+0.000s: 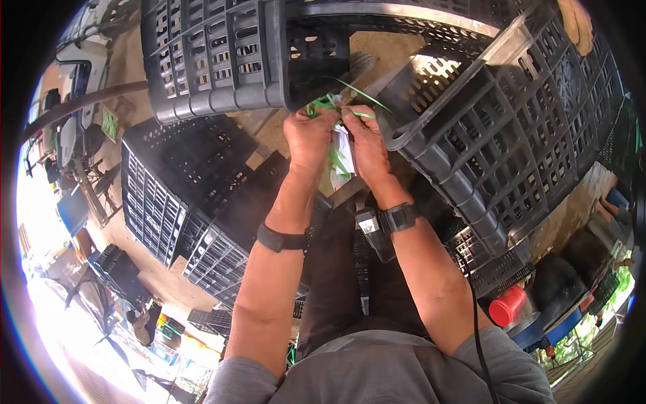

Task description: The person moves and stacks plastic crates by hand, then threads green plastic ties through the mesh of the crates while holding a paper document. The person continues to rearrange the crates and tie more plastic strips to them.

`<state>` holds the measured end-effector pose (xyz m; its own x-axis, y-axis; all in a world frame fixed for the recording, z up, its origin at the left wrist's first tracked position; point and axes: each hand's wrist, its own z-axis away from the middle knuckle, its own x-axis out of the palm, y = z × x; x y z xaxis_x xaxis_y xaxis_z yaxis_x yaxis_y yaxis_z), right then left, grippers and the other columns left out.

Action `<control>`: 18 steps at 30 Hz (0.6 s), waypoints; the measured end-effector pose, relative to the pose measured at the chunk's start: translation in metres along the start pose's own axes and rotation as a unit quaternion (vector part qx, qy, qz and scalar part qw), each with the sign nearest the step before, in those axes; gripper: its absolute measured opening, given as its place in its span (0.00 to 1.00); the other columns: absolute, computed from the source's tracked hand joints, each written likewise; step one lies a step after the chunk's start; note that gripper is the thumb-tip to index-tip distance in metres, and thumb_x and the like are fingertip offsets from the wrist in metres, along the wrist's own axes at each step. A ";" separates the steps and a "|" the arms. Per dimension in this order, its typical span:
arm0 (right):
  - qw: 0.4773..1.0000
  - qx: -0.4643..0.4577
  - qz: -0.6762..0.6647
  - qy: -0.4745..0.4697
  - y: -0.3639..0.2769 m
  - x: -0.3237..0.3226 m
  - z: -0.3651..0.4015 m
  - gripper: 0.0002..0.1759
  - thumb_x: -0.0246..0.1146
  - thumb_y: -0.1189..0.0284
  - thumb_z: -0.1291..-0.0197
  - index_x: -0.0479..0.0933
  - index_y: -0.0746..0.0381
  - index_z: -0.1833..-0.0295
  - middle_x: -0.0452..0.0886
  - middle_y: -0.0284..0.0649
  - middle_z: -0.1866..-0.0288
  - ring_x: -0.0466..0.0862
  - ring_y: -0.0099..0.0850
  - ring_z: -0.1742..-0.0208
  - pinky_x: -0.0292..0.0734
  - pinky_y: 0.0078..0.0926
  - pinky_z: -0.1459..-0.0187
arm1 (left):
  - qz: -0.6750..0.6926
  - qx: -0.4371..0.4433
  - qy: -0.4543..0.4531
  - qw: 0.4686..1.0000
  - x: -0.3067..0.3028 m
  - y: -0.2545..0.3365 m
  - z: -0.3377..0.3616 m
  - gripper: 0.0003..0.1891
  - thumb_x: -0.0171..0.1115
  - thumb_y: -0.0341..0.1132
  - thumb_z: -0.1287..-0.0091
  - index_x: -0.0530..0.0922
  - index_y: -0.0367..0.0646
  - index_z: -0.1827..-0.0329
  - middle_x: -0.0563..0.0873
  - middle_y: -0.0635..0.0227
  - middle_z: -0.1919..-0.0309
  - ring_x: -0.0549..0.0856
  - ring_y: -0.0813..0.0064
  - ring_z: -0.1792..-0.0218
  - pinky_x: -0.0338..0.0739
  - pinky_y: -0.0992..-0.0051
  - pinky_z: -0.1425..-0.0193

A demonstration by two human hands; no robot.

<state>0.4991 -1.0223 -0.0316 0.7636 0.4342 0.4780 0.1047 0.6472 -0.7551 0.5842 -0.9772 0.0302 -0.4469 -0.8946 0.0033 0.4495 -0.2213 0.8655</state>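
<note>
Both hands meet in front of me between black plastic crates, fingers closed at thumb height. My left hand (311, 138) pinches a bunch of green plastic strips (326, 102). Close beside it, my right hand (367, 138) grips the same strips, one end of which sticks out past the knuckles. Below the fingers hangs a white slip (343, 153), with a length of green strip over it. The exact crossing of the strips is hidden by my fingers. A black crate (219, 104) stands just beyond my left hand, and another crate (464, 161) lies tilted at my right.
More black crates (156, 205) stand at the lower left. A red bucket (507, 306) is at the lower right, near dark rounded tubs (557, 283). A tan, glove-like shape (576, 27) rests over the right crate's far edge. A black cable (476, 323) runs along my right arm.
</note>
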 end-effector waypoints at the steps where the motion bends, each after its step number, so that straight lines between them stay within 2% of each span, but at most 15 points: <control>1: 0.998 -0.018 0.061 0.003 0.006 -0.003 -0.002 0.08 0.57 0.69 0.34 0.74 0.61 0.54 0.77 0.32 0.61 0.75 0.20 0.61 0.72 0.19 0.58 | 0.036 -0.038 0.024 0.998 0.001 -0.002 -0.001 0.03 0.61 0.21 0.45 0.78 0.38 0.69 0.80 0.72 0.77 0.74 0.84 0.83 0.66 0.83 0.82; 2: 0.992 -0.037 0.122 0.006 0.012 -0.007 -0.004 0.10 0.57 0.69 0.34 0.74 0.62 0.52 0.76 0.32 0.62 0.75 0.20 0.61 0.72 0.19 0.58 | 0.071 -0.076 0.048 0.993 0.003 -0.005 -0.001 0.04 0.60 0.20 0.45 0.77 0.38 0.69 0.80 0.71 0.77 0.74 0.83 0.83 0.65 0.82 0.82; 3: 0.992 -0.036 0.122 0.006 0.006 -0.004 -0.002 0.10 0.57 0.69 0.34 0.74 0.62 0.52 0.76 0.32 0.62 0.75 0.20 0.61 0.72 0.19 0.58 | 0.071 -0.077 0.048 0.993 0.003 -0.008 -0.001 0.04 0.60 0.20 0.45 0.77 0.38 0.69 0.80 0.71 0.77 0.74 0.83 0.83 0.65 0.82 0.82; 5: 0.998 0.048 -0.022 0.027 -0.005 0.002 0.005 0.13 0.57 0.67 0.35 0.74 0.61 0.49 0.75 0.30 0.63 0.74 0.20 0.62 0.72 0.19 0.58 | 0.085 -0.122 0.087 0.985 0.003 -0.015 0.002 0.04 0.60 0.20 0.45 0.76 0.37 0.68 0.80 0.69 0.77 0.74 0.81 0.84 0.65 0.81 0.84; 7: 0.999 0.030 -0.007 0.035 -0.001 -0.001 0.005 0.15 0.58 0.67 0.36 0.74 0.61 0.46 0.74 0.28 0.65 0.72 0.19 0.65 0.70 0.18 0.62 | 0.094 -0.131 0.103 0.982 -0.002 -0.029 0.004 0.03 0.61 0.23 0.44 0.76 0.37 0.69 0.79 0.69 0.78 0.75 0.79 0.83 0.65 0.79 0.84; 9: 0.991 0.081 -0.102 -0.045 -0.003 -0.005 0.008 0.14 0.59 0.68 0.37 0.75 0.61 0.48 0.74 0.26 0.66 0.70 0.18 0.67 0.67 0.16 0.65 | 0.103 -0.139 0.118 0.978 -0.013 -0.048 0.008 0.04 0.62 0.26 0.42 0.76 0.37 0.69 0.79 0.68 0.79 0.76 0.77 0.83 0.66 0.77 0.85; 11: 0.987 0.104 -0.115 -0.037 -0.002 -0.014 0.007 0.14 0.61 0.70 0.39 0.76 0.61 0.48 0.73 0.26 0.66 0.68 0.17 0.69 0.64 0.15 0.67 | 0.105 -0.244 0.223 0.938 -0.031 -0.066 0.020 0.04 0.62 0.25 0.43 0.75 0.37 0.67 0.79 0.66 0.78 0.76 0.76 0.83 0.66 0.77 0.84; 13: 0.984 0.158 0.003 -0.079 0.006 -0.023 0.006 0.13 0.62 0.69 0.39 0.77 0.60 0.49 0.74 0.25 0.65 0.69 0.16 0.69 0.65 0.16 0.66 | 0.136 -0.228 0.223 0.938 -0.025 -0.060 0.041 0.05 0.62 0.24 0.44 0.76 0.37 0.66 0.80 0.66 0.76 0.76 0.76 0.83 0.66 0.77 0.84; 14: 0.994 0.083 0.007 -0.068 0.015 -0.020 0.007 0.14 0.62 0.68 0.40 0.77 0.59 0.49 0.76 0.25 0.64 0.71 0.16 0.67 0.67 0.17 0.64 | 0.113 -0.211 0.179 0.954 -0.019 -0.055 0.045 0.05 0.63 0.24 0.45 0.77 0.36 0.67 0.80 0.67 0.76 0.76 0.78 0.82 0.67 0.78 0.83; 15: 0.994 0.082 0.008 -0.071 0.009 -0.016 0.008 0.14 0.62 0.68 0.40 0.77 0.59 0.49 0.76 0.25 0.64 0.71 0.16 0.67 0.67 0.17 0.64 | 0.091 -0.194 0.135 0.967 -0.013 -0.048 0.047 0.05 0.64 0.24 0.45 0.78 0.34 0.67 0.81 0.67 0.76 0.76 0.81 0.80 0.67 0.79 0.83; 17: 0.990 0.128 -0.029 -0.052 -0.005 -0.012 0.010 0.14 0.62 0.67 0.40 0.77 0.59 0.49 0.77 0.26 0.63 0.73 0.17 0.65 0.69 0.17 0.61 | 0.078 -0.160 0.129 0.976 -0.006 -0.033 0.050 0.05 0.65 0.26 0.45 0.78 0.35 0.67 0.81 0.69 0.75 0.76 0.82 0.80 0.68 0.80 0.81; 18: 0.981 0.167 -0.050 -0.082 -0.011 -0.015 0.010 0.15 0.59 0.62 0.37 0.77 0.61 0.51 0.77 0.33 0.64 0.74 0.21 0.64 0.71 0.20 0.60 | 0.073 -0.164 0.125 0.976 -0.008 -0.026 0.050 0.05 0.64 0.27 0.45 0.78 0.36 0.67 0.81 0.69 0.75 0.76 0.82 0.80 0.68 0.81 0.81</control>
<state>0.4796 -1.0297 -0.0255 0.6438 0.4357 0.6291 -0.0617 0.8490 -0.5248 0.5371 -0.9449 0.0328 -0.1753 -0.9835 -0.0438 0.7354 -0.1604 0.6584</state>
